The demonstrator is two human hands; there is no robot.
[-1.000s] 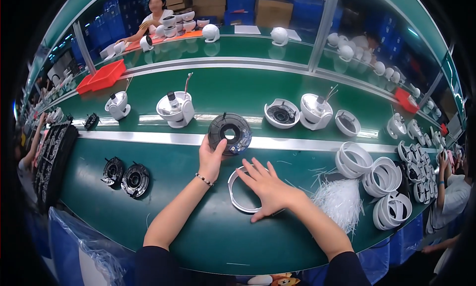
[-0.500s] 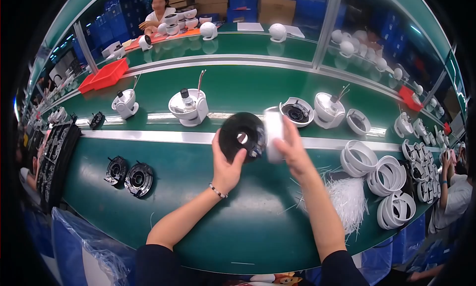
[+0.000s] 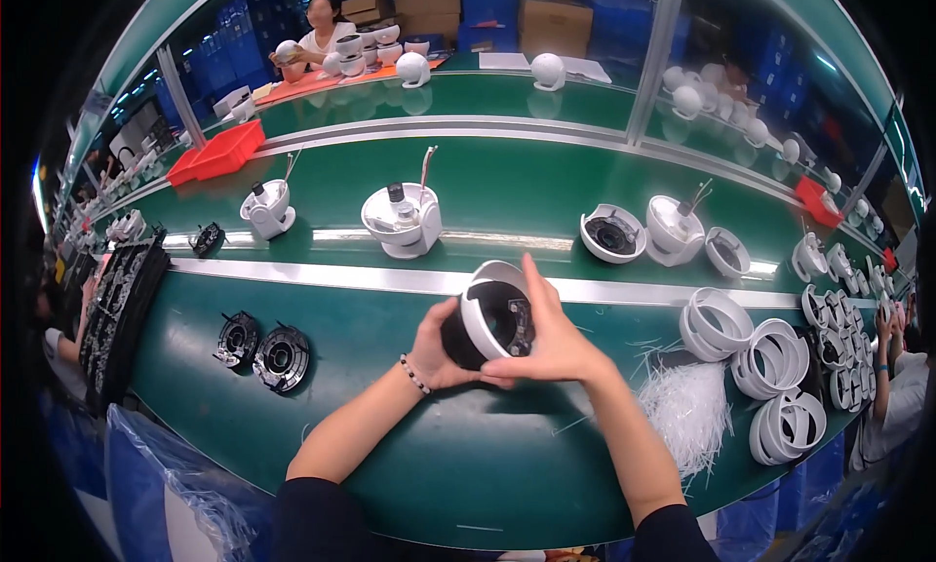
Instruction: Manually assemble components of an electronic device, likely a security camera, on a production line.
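Above the near part of the green bench, my left hand (image 3: 436, 352) grips a round black plastic part (image 3: 455, 342) from its left side. A white ring-shaped housing (image 3: 477, 320) sits around that black part, tilted, with its open side facing right. My right hand (image 3: 558, 343) is closed on the housing's right and lower edge, thumb underneath and index finger pointing up. Inside the ring a dark round opening and a small circuit board (image 3: 524, 328) show. My palms hide part of both pieces.
Two black round parts (image 3: 281, 357) lie at left, beside a stack of black trays (image 3: 122, 318). At right are white ties (image 3: 685, 416) and stacked white rings (image 3: 770, 359). Half-built white camera housings (image 3: 402, 221) stand on the far strip; red bins (image 3: 229, 149) lie behind.
The white housing, held apart at the right before, is now around the black part. Both hands have come together and lower. The camera housings on the far strip have shifted right.
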